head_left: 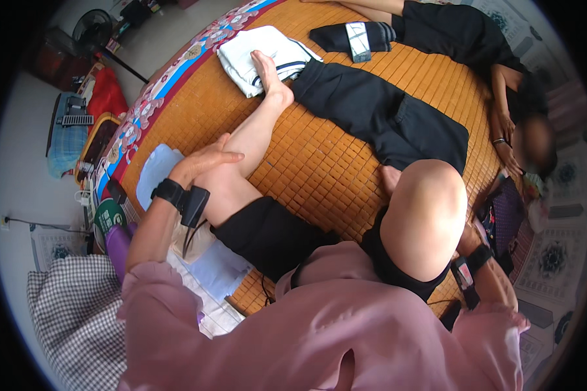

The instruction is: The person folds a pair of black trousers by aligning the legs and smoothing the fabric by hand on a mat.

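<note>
My left hand [204, 159] rests on my left leg just below the knee, its fingers stretched out and holding nothing. A black strap with a small dark box is on that wrist. Beside my raised right knee is my right hand [467, 240], its fingers mostly hidden behind the leg. Black trousers [385, 117] lie spread on the woven mat [300, 156] in front of me. Under my left foot is a folded white garment [241, 55] with dark stripes. Farther off lies a folded black knit item [329, 39] with a pale paper band round it.
Another person in black clothes [450, 36] lies at the far right, one hand near a dark patterned cloth [502, 212]. A pale blue cloth [155, 171] is by my left leg. A checked pillow [75, 316] lies at the left. A fan [92, 29] stands beyond the bed edge.
</note>
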`<state>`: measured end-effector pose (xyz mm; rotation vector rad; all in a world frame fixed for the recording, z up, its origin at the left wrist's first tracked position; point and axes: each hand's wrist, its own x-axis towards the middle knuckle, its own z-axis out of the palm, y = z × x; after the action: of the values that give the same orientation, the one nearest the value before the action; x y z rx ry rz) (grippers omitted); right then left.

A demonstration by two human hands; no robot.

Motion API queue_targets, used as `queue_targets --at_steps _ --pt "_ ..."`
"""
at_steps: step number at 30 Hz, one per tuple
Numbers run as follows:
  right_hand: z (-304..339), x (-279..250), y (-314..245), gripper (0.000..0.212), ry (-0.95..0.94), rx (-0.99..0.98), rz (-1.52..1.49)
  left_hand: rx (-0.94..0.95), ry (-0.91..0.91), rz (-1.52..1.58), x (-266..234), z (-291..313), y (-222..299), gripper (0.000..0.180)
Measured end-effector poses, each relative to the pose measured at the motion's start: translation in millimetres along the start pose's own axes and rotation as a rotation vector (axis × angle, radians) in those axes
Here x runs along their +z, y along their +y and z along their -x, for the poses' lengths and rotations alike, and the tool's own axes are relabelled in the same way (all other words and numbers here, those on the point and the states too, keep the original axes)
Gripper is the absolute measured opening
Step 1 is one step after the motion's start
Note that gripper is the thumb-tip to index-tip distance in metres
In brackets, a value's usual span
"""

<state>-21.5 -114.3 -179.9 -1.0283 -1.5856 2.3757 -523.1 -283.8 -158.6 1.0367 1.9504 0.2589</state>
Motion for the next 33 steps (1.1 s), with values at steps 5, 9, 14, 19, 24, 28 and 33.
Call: queue_targets --at_steps 5,9,14,19,24,28,33 --pt "-18.3 -5.4 -41.6 0.042 -0.205 0.07 -0.017 -0.036 0.05 -0.027 1.2 12.3 11.9 0.094" --pt "-60.4 -8.1 -44.5 0.056 -0.379 0.022 -0.077 -0.11 0.133 0.047 15.5 18.2 4.4 0.093" --pt "-91.6 -24.7 -37.9 0.049 -0.349 0.043 0.068 -0.258 0.231 -0.01 39.8 50.5 63.2 0.088" --pt "-48.2 -74.1 -48.8 0.048 -0.278 -0.061 0.154 -0.315 0.275 -0.127 50.9 55.9 102.9 0.09" --pt "-49.1 -203.8 13.0 0.054 0.458 -0.305 1.196 -0.372 0.262 -0.281 69.6 63.3 128.9 0.087" --pt "-39.1 -257.7 38.6 0.062 0.585 -0.214 1.223 -0.433 0.269 -0.252 75.5 74.5 159.0 0.086" --pt "-46.0 -256.0 50.4 0.07 0.557 -0.256 1.325 -0.544 0.412 -0.317 92.3 65.9 152.5 0.085"
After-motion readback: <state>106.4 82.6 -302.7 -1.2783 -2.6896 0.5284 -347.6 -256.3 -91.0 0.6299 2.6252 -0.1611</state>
